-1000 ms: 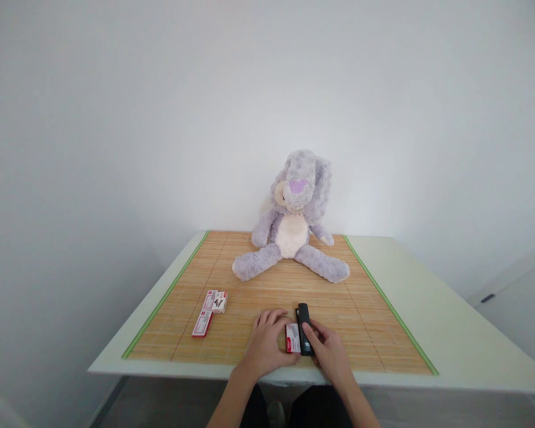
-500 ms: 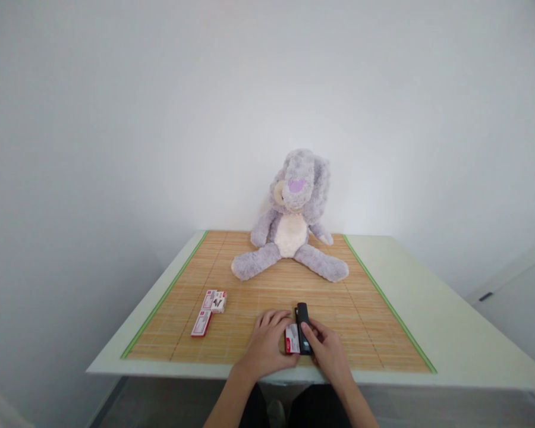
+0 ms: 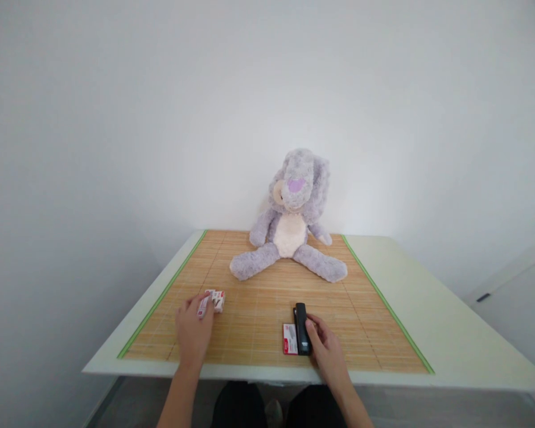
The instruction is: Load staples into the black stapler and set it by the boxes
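My left hand (image 3: 193, 330) is over the left side of the mat, its thumb and fingers closed around a small white-and-red staple box (image 3: 201, 311), which it partly covers. Touching that box's far end is a pair of similar boxes, one with a dark picture on its top (image 3: 219, 301). A black stapler (image 3: 302, 330) lies lengthwise near the front edge, and my right hand (image 3: 327, 351) grips its right side with thumb and fingers. Flush against the stapler's left side rests another white-and-red box (image 3: 289, 339).
A grey plush rabbit (image 3: 290, 235) sits at the back of the bamboo mat (image 3: 254, 333), legs spread forward, close to the wall. The mat has green side borders and lies on a white table (image 3: 428, 309).
My left hand has left the box beside the stapler and moved left to the group of boxes, closing around the nearest one. My right hand stays at the stapler.
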The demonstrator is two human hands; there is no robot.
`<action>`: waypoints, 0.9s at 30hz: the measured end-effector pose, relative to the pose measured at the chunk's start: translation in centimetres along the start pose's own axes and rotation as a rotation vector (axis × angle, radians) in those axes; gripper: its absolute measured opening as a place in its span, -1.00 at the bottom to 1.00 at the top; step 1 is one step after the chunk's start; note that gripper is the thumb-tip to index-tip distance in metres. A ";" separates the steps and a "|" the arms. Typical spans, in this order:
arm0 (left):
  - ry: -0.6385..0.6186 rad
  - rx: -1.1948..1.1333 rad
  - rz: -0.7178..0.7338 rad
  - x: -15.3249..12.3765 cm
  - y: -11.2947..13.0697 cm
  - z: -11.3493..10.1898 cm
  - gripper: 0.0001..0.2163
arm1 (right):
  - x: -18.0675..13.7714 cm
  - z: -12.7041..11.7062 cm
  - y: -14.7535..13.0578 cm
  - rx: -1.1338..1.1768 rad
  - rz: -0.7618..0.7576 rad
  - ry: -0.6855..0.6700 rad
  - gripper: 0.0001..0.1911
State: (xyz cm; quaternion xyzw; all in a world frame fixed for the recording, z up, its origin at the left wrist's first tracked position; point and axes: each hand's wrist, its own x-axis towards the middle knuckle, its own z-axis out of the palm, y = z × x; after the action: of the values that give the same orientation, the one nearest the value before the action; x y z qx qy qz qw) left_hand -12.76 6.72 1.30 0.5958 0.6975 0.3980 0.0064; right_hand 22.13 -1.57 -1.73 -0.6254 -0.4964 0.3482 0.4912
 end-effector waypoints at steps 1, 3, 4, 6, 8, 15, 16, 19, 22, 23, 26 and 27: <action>0.021 0.069 -0.031 0.4 -1.3 -0.3 -0.59 | 0.0 0.0 0.0 0.003 -0.002 0.000 -0.34; 0.019 0.169 -0.055 0.9 -3.0 -0.5 -0.55 | 0.0 0.1 -0.1 0.012 -0.006 0.003 -0.34; 0.006 0.201 -0.056 1.0 -3.5 -0.5 -0.53 | 0.0 0.1 -0.2 0.016 -0.008 0.005 -0.33; -0.031 0.240 -0.057 1.2 -3.8 -0.1 -0.49 | -0.1 0.1 -0.3 0.020 -0.011 0.008 -0.33; -0.079 0.266 -0.079 1.3 -3.5 0.5 -0.46 | -0.1 0.2 -0.5 0.028 -0.012 0.013 -0.32; -0.137 0.317 -0.182 1.8 -2.5 1.3 -0.45 | -0.1 0.2 -0.4 0.014 0.001 -0.001 -0.33; -0.129 0.321 -0.186 1.7 -2.5 1.2 -0.46 | -0.1 0.2 -0.3 0.008 -0.002 -0.001 -0.34; -0.121 0.325 -0.185 1.6 -2.6 1.2 -0.48 | -0.1 0.1 -0.2 -0.002 -0.016 0.000 -0.36; -0.119 0.327 -0.173 1.1 -2.5 1.0 -0.46 | -0.1 0.2 0.0 0.002 -0.020 0.004 -0.36; -0.110 0.331 -0.171 0.9 -2.4 1.0 -0.42 | -0.1 0.2 0.0 0.002 -0.021 0.006 -0.36; -0.089 0.357 -0.175 -0.3 -2.4 0.6 -0.32 | -0.1 0.4 0.3 0.001 -0.020 0.014 -0.34; -0.091 0.369 -0.182 -0.7 -2.5 0.4 -0.32 | -0.1 0.4 0.4 -0.001 -0.018 0.014 -0.34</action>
State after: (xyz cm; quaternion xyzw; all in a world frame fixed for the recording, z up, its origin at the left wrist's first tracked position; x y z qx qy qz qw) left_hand -14.37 6.41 -0.71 0.5387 0.8086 0.2340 -0.0351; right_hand 21.83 -1.56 -2.21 -0.6237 -0.4986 0.3391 0.4973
